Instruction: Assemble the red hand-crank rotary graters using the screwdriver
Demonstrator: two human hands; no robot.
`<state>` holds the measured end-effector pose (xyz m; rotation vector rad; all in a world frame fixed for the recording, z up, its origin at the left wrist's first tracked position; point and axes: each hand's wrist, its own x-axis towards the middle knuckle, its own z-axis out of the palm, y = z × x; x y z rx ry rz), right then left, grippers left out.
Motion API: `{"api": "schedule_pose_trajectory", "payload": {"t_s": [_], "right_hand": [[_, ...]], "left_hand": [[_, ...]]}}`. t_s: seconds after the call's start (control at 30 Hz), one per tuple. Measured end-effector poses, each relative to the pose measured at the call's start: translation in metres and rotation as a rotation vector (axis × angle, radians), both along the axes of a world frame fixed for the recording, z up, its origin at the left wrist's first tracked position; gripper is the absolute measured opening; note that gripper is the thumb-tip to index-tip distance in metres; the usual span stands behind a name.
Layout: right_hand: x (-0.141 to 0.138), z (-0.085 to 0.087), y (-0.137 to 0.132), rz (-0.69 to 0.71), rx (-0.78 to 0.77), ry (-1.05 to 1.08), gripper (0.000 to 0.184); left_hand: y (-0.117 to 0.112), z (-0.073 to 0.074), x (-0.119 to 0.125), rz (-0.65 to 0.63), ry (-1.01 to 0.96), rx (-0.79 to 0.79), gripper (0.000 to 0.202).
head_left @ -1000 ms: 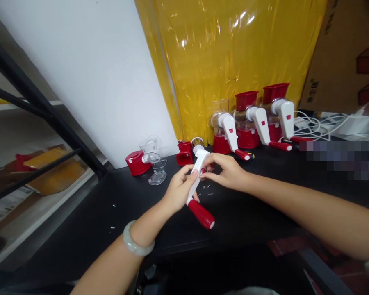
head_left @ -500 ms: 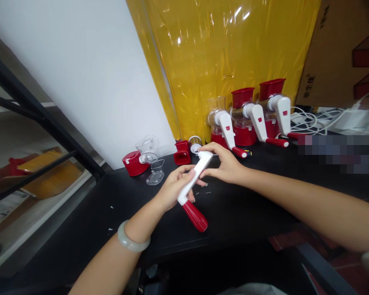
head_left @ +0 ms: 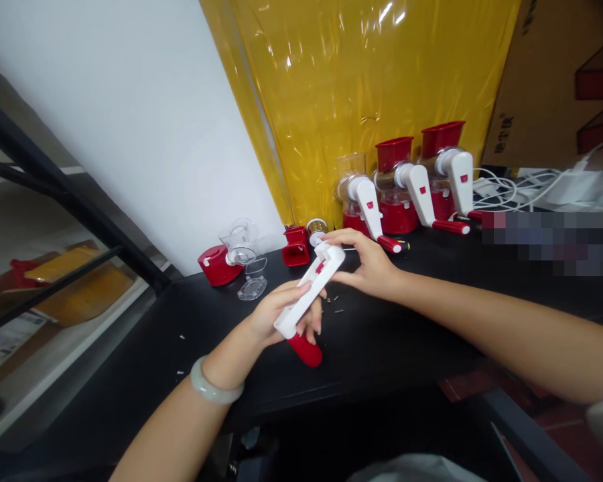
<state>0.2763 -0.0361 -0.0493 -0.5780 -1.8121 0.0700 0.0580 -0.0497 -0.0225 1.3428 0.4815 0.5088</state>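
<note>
A white crank handle (head_left: 307,294) with a red grip (head_left: 306,351) is held above the black table, its hollow inner side turned up and a small red piece showing inside. My left hand (head_left: 281,309) is closed around its lower part, near the grip. At its upper end, my right hand (head_left: 364,258) holds the corner between thumb and fingers. Several small screws (head_left: 338,310) lie on the table just beyond the hands. Behind them are a grater drum (head_left: 316,229) and a red hopper (head_left: 296,246).
A red base with a clear housing (head_left: 221,264) stands at the left back, clear parts (head_left: 252,288) beside it. Three hand-cranked rotary graters (head_left: 399,211) line the right back. White cables (head_left: 517,194) and a cardboard box (head_left: 532,100) are at far right. Small white bits (head_left: 181,337) lie left.
The crank handle has been turned over, so its hollow side now shows and the red grip points down behind it. Both hands keep hold of it.
</note>
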Motion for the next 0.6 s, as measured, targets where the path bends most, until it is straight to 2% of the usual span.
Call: {"api": "schedule_pose_trajectory", "payload": {"t_s": [0.13,0.2,0.27,0.33,0.4,0.47,0.6], "right_hand": [[0.003,0.000,0.006,-0.053,-0.080,0.074,0.054],[0.004,0.000,0.008,-0.052,-0.193,0.036,0.042],[0.006,0.000,0.009,0.043,-0.314,-0.155,0.025],[0.006,-0.002,0.008,0.175,-0.400,-0.403,0.025],[0.006,-0.005,0.008,0.249,-0.442,-0.580,0.030],[0.005,-0.008,0.008,0.253,-0.466,-0.672,0.030],[0.004,-0.011,0.005,0.229,-0.479,-0.754,0.009]], "left_hand": [[0.005,0.006,0.000,0.224,0.055,0.114,0.030],[0.010,0.007,0.000,0.399,0.101,0.237,0.037],[0.015,0.005,-0.001,0.573,0.167,0.420,0.040],[0.018,0.001,-0.002,0.693,0.250,0.612,0.035],[0.018,-0.002,-0.004,0.748,0.346,0.765,0.028],[0.015,-0.004,-0.005,0.755,0.435,0.861,0.024],[0.008,-0.005,-0.003,0.724,0.512,0.923,0.024]]}}
